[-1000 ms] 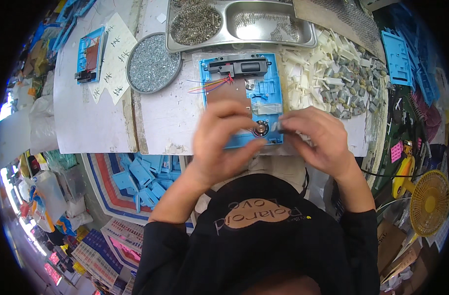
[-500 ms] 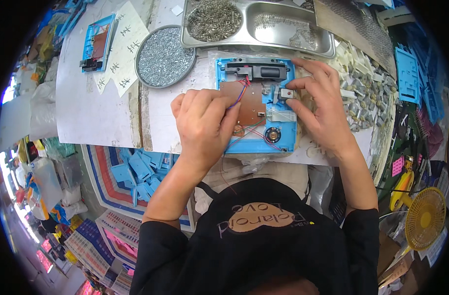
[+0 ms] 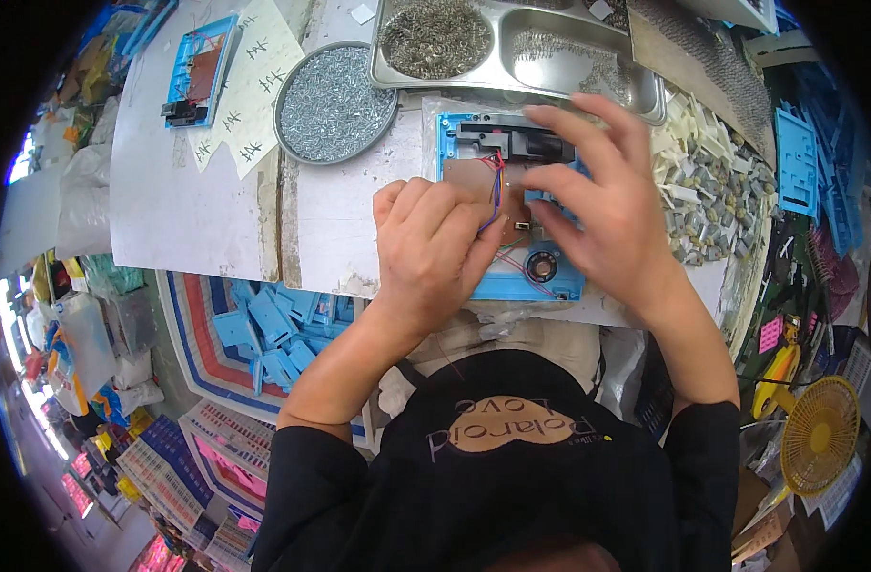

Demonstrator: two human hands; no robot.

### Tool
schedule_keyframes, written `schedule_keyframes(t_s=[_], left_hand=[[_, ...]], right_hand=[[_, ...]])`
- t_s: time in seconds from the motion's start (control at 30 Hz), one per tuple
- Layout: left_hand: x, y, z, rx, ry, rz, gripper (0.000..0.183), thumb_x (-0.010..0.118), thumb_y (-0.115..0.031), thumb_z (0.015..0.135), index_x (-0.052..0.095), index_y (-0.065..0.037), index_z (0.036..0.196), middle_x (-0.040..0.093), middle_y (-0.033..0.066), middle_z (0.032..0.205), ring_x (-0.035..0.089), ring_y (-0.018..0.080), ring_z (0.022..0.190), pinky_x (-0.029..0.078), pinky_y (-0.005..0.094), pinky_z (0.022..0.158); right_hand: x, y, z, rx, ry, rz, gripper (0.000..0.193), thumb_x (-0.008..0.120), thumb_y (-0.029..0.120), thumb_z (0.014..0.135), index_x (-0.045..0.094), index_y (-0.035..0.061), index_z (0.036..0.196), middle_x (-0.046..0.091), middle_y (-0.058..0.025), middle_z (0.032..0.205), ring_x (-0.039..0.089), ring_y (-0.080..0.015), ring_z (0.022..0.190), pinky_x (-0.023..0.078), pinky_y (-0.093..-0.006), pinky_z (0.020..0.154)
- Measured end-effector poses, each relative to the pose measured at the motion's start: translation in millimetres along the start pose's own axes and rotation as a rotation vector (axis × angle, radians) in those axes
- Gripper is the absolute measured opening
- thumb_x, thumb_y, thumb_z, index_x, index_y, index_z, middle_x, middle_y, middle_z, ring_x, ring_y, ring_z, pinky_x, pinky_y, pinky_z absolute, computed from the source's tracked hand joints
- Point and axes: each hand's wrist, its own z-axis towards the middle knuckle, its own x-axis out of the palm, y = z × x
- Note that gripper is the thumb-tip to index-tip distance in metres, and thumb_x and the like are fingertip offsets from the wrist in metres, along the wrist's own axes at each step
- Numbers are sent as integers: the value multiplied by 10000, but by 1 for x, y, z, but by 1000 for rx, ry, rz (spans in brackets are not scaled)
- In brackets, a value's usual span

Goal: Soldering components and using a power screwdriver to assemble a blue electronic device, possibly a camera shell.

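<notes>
A blue plastic casing [image 3: 504,289] lies face-open in front of me. Inside it sit a brown circuit board [image 3: 466,174], a black module [image 3: 512,142] along the far side and a small round speaker [image 3: 542,264] near the near right corner. My left hand [image 3: 428,243] rests over the left side of the casing. Its thumb and fingers pinch the thin blue and orange wires [image 3: 497,195] that rise from the board. Above the right side, my right hand [image 3: 612,205] has its fingers spread and bent, with nothing seen in them. It covers the casing's right edge.
A round dish of small screws [image 3: 335,105] and a metal tray [image 3: 426,84] of small metal parts stand beyond. Small white and grey pieces [image 3: 707,191] are heaped at right. Another blue casing [image 3: 199,71] lies far left. Blue parts [image 3: 273,324] fill a striped bag below the table.
My right hand has left the small white-and-black part at the casing's right edge and moved left over the board, fingers spreading. My left hand keeps its pinch on the wires.
</notes>
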Motion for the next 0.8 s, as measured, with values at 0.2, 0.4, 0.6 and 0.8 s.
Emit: schedule_keyframes(t_s=[0.2,0.4,0.6,0.8], left_hand=[[-8,2,4,16,-5,6,173,813,-60,724,690,-76,845,632,33,809,565,225,726,388,360,735],[-16,10,8,116,21,30,182,812,-77,726,695,-84,866,635,33,836,584,232,753,402,367,760],[-32,24,19,240,118,84,258,829,-105,717,701,-79,939,646,46,928,596,236,826,418,379,797],[-44,23,-2,14,-31,12,469,851,-177,695,670,-72,1115,626,89,1046,587,265,956,395,401,878]], right_hand=[[25,-7,23,-152,39,66,188,744,83,684,744,101,872,645,-98,1296,507,-386,1276,494,-454,993],[19,-12,45,-302,221,66,210,744,107,675,762,107,885,657,-80,1241,512,-361,1294,494,-438,1026],[11,-14,62,-395,291,9,185,737,124,677,760,89,857,666,-60,1209,517,-325,1306,508,-410,1007],[9,-24,25,-257,87,26,142,764,86,673,711,77,805,674,-60,1201,529,-327,1266,508,-428,975]])
